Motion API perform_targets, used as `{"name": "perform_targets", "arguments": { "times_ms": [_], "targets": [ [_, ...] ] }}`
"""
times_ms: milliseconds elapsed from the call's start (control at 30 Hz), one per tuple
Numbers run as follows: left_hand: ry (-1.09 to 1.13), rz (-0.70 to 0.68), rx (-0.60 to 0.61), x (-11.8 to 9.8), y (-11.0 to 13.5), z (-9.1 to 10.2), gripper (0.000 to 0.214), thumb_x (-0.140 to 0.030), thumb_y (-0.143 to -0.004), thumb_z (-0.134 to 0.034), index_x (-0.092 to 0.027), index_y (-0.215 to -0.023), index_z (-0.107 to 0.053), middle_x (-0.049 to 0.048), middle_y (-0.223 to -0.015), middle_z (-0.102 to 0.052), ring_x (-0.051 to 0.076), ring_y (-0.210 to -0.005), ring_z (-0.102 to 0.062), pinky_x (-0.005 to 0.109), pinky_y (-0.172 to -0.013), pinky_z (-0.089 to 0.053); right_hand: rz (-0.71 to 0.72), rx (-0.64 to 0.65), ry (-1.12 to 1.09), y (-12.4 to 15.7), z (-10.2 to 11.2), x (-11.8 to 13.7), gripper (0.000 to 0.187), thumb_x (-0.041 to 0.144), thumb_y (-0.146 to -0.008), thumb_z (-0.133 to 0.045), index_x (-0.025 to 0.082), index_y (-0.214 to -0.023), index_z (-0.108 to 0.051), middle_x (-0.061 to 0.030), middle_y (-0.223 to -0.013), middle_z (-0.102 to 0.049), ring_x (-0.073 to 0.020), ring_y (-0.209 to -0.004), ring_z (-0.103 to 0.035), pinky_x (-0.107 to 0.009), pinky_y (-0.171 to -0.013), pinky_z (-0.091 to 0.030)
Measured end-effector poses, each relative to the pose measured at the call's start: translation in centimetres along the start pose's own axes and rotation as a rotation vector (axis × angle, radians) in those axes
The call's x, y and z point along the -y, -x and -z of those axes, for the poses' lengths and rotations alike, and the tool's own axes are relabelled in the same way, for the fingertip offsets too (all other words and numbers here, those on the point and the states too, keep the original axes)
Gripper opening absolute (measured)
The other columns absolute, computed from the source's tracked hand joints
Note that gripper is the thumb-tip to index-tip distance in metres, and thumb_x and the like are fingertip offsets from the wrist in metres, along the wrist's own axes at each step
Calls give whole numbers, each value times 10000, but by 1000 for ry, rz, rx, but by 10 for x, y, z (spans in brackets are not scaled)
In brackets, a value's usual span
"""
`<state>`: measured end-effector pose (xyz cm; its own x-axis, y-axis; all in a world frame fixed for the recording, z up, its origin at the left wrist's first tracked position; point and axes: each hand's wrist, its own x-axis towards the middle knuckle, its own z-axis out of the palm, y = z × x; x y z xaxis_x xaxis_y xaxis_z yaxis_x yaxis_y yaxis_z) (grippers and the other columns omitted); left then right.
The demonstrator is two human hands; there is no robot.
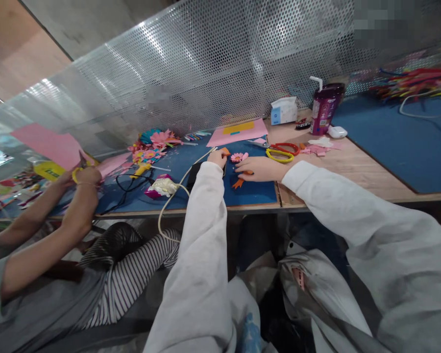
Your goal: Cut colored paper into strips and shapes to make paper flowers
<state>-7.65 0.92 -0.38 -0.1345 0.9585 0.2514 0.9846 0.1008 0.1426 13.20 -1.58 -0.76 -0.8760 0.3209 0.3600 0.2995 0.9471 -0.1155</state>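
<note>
Head view: the left hand pinches a small, plain orange piece at its fingertips, over the blue mat on the surface. Just right of it sits a small pink flower, its narrow petals fanned in a ring. The right hand reaches in with fingers extended, a jagged orange cutout just beside them; whether it grips anything I cannot tell.

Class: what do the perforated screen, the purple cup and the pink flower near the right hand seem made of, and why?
Screen: likely metal; silvery sheen, punched holes.
Purple cup: plastic or coated card; smooth printed surface.
Pink flower: probably matte paper; thin cut petals.
</note>
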Motion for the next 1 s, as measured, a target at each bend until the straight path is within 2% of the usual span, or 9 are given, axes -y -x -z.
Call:
{"name": "perform_targets", "arguments": {
  "times_ms": [67, 167, 333, 433, 533, 633, 733, 900, 1000],
  "targets": [
    [33, 19, -29, 2, -2, 0, 291, -178, -835, -528, -163, -1042, -732, 98, -1088, -716, 231, -1068, -635, 289, -948, -451, 103, -23, -52, 0, -5, 10, 409, 361, -939, -458, 166, -1256, -627, -108, -1380, -544, -236, -1288, -481, -382, -1075, -365],
    [113, 33, -62, 9, -8, -1, 208, -207, -808, -599, -169, -938, -757, 89, -1051, -730, 224, -1043, -649, 290, -962, -454, 272, 82, -160, -2, -18, 18, 457, 367, -971, -414, 156, -1357, -536, -138, -1464, -436, -244, -1371, -378, -428, -1118, -308],
    [415, 167, -43, 28, -30, -8, 141, -192, -731, -698, -143, -852, -749, 76, -917, -748, 158, -853, -687, 237, -820, -515, 275, 217, -179, -2, -31, 19, 494, 349, -979, -403, 131, -1419, -456, -171, -1503, -356, -277, -1418, -282, -505, -1140, -234],
    [679, 271, -25, 30, -42, -13, 190, -168, -739, -686, -79, -901, -731, 108, -938, -740, 127, -749, -682, 215, -710, -536, 270, 182, -260, -2, -25, 18, 452, 363, -950, -474, 150, -1342, -551, -148, -1457, -443, -255, -1390, -346, -443, -1130, -280],
    [665, 259, -82, 25, -46, -12, 269, -101, -779, -608, -90, -1027, -711, 98, -1021, -732, 131, -820, -685, 215, -730, -536, 147, 80, -324, -13, -13, 10, 346, 310, -951, -471, 152, -1192, -663, -117, -1216, -659, -203, -1176, -576, -327, -1005, -421],
    [432, 145, -142, 19, -45, -10, 262, -117, -822, -562, -141, -1020, -731, 78, -1027, -734, 155, -960, -670, 236, -873, -502, -155, -105, -292, -37, -3, -15, 344, 223, -970, -396, 136, -1170, -662, -98, -1002, -727, -172, -893, -669, -278, -827, -476],
    [107, 94, -157, 18, -44, -12, 286, -137, -859, -502, -192, -1001, -744, 81, -1096, -703, 193, -1083, -625, 272, -956, -458, -306, -198, -100, -68, 4, -57, 327, 178, -951, -402, 118, -1120, -676, -125, -1042, -711, -197, -943, -647, -285, -847, -445],
    [-14, -9, -63, 15, -46, -22, 320, -247, -909, -457, -208, -1084, -721, 102, -1106, -669, 212, -1068, -616, 281, -904, -466, -493, 73, 302, -101, 6, -137, 320, 102, -894, -425, 13, -1047, -692, -246, -1111, -646, -286, -1122, -563, -348, -947, -405],
    [19, 2, -29, 13, -47, -24, 342, -258, -917, -437, -188, -1110, -711, 114, -1135, -669, 214, -1072, -614, 286, -921, -450, -598, 121, 382, -108, -1, -172, 367, 74, -872, -415, 4, -1143, -652, -261, -1224, -575, -293, -1218, -478, -347, -970, -399]
  ]
}}
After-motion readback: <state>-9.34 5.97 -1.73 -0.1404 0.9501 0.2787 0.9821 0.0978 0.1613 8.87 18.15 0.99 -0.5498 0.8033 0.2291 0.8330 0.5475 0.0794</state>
